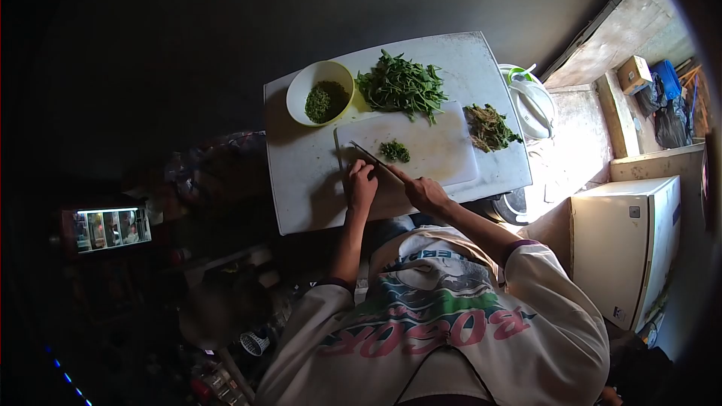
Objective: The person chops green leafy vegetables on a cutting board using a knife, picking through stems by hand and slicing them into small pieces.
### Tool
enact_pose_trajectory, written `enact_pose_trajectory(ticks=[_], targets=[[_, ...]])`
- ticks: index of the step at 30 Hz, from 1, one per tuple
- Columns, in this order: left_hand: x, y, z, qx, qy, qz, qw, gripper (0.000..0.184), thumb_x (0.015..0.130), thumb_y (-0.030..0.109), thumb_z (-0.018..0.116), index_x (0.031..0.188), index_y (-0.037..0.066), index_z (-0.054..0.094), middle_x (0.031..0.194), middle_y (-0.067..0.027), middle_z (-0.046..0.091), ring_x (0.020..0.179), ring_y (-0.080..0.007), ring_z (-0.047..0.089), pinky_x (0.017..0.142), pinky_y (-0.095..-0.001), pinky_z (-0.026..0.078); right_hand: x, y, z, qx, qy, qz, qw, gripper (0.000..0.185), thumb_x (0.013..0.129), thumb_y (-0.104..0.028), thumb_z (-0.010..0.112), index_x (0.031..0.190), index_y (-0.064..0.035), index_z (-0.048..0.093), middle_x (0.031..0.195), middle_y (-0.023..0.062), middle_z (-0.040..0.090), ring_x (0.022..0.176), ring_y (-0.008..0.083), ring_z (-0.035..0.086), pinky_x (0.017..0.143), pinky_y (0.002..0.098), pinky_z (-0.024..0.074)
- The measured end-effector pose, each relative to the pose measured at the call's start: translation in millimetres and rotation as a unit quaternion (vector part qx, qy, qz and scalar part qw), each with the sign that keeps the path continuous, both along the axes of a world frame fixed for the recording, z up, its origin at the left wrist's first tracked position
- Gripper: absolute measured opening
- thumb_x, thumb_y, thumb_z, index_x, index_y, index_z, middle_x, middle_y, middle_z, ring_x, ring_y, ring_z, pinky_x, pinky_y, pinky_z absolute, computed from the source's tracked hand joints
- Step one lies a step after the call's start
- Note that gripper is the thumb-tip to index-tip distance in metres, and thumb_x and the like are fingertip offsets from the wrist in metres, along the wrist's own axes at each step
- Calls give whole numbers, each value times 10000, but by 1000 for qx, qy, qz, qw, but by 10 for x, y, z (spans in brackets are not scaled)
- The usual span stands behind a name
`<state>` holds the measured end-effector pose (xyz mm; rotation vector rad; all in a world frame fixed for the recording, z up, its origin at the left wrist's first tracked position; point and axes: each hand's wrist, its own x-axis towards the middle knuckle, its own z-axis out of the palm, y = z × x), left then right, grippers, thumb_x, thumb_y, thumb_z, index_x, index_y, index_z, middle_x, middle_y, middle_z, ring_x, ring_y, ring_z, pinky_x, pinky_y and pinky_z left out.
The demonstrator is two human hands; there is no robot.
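A knife (367,153) is in my right hand (427,194), its blade slanting up and left over the white cutting board (444,154). My left hand (362,180) is at the board's near left edge, close to the blade, with its fingers bent; what they hold, if anything, is hidden. A small heap of chopped greens (394,151) lies on the board just right of the blade. Behind the board is a pile of leafy greens (404,84). To its left stands a pale yellow bowl (298,95) with finely chopped greens in it.
Wilted stems and leaves (490,128) lie on the white table (451,49) right of the board. Beyond the table's right edge is a white lidded container (532,107). A small white refrigerator (611,248) stands to the right. A dark wall rises behind the table.
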<state>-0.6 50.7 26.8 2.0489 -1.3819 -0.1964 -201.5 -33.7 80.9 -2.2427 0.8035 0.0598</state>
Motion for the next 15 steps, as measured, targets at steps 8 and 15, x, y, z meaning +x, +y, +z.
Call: enact_pose_trajectory(ticks=[8, 15], targets=[[26, -30, -76, -9, 25, 24, 999, 180, 813, 47, 686, 975, -30, 698, 1005, -180, 664, 949, -387, 649, 822, -443, 527, -260, 81, -1, 7, 19, -3, 1000, 786, 925, -145, 545, 1598, -341, 189, 717, 224, 671, 676, 413, 686, 620, 536, 542], [26, -139, 91, 17, 43, 53, 998, 154, 798, 78, 712, 921, -13, 724, 944, -158, 701, 888, -365, 672, 791, -423, 536, -571, 126, 278, 15, 75, -13, 997, 848, 882, -154, 598, 1594, -360, 188, 715, 225, 668, 669, 414, 680, 618, 532, 537]])
